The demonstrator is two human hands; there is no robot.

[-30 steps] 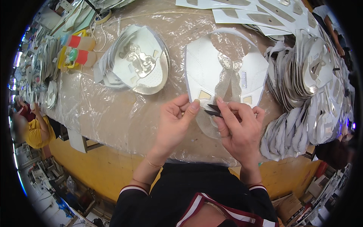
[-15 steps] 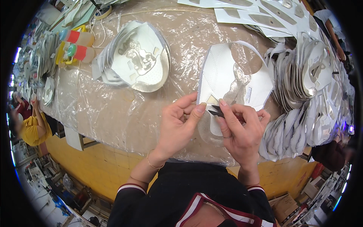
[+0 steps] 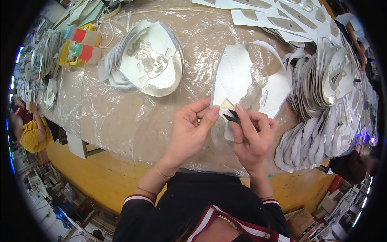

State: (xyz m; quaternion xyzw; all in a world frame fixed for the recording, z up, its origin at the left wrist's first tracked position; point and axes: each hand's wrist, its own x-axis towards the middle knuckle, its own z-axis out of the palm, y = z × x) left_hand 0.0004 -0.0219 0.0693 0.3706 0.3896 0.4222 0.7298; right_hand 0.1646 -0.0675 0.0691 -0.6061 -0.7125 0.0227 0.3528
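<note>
A white shoe upper [image 3: 233, 76] with a shiny silver panel and a curved top strap is held up over the table in front of me. My left hand [image 3: 189, 129] pinches its left edge between thumb and fingers. In my right hand [image 3: 254, 137] is a small pair of black thread snips [image 3: 231, 116], its two pointed blades parted. Their tips lie close to the upper, just below a small triangular patch and near my left thumb. Whether a thread sits between the blades is too small to tell.
Clear plastic film covers the table [image 3: 161, 125]. Left of the held piece lies a stack of shoe uppers [image 3: 155, 56]; more uppers [image 3: 322, 88] pile up at the right. Two bottles with red bands [image 3: 89, 53] stand far left. White sheets with cut pieces [image 3: 282, 22] lie at the back.
The snips have turned slightly and their blades show farther apart. My right hand's fingers have drawn in a little. The shoe upper has tilted slightly, and my left hand keeps its pinch.
</note>
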